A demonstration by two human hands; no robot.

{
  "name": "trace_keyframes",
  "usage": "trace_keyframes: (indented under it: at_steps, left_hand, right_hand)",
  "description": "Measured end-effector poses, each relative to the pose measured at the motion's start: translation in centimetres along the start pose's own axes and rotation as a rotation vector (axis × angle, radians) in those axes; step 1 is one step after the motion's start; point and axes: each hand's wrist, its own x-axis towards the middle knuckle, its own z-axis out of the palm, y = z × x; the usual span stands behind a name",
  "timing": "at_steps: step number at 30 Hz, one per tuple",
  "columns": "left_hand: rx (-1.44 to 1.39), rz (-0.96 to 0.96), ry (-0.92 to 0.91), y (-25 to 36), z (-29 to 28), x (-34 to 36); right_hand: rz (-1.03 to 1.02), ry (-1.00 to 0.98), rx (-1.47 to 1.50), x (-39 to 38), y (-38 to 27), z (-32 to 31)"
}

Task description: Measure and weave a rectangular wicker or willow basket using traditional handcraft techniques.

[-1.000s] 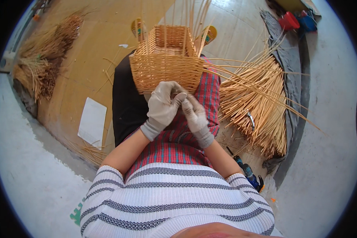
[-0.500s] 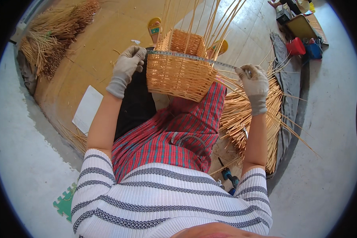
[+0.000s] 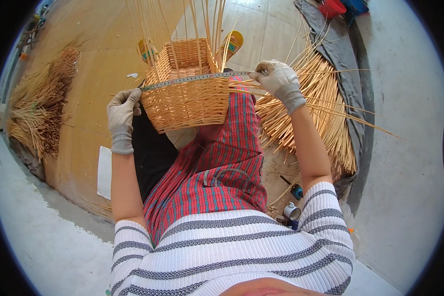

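Observation:
A half-woven wicker basket (image 3: 187,106) rests over my knees, tall loose stakes rising from its rim. Across its near wall, close to the top, runs a tape measure (image 3: 197,77) drawn out straight. My gloved left hand (image 3: 123,112) pinches the tape's end at the basket's left corner. Beyond the right side, the gloved fingers of my right hand (image 3: 277,79) are closed on the other end of the tape. Several loose canes stick out of the basket's right side beneath that hand.
A big bundle of canes (image 3: 313,118) lies on grey cloth (image 3: 338,37) to the right. Darker bundled stalks (image 3: 47,106) are at the far left. A white sheet (image 3: 104,172) lies by my left forearm. Near my right elbow are a white mug (image 3: 291,211) and a blue tool (image 3: 296,191).
In the picture, the basket, tape and both hands sit further left than before. The left end of the tape is now lower than the right end. Both hands keep their grip.

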Motion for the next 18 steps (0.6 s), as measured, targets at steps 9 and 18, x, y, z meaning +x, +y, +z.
trace_keyframes:
  at_steps: [9,18]
  left_hand:
    - [-0.126,0.26,0.172,-0.8,2.5,-1.5]
    - [1.1,1.083,-0.293,2.5,15.7,-8.5]
  right_hand:
    - [-0.149,0.171,0.079,-3.6,-2.9,-2.6]
    - [-0.214,-0.418,0.615,-18.0,-6.7,5.4]
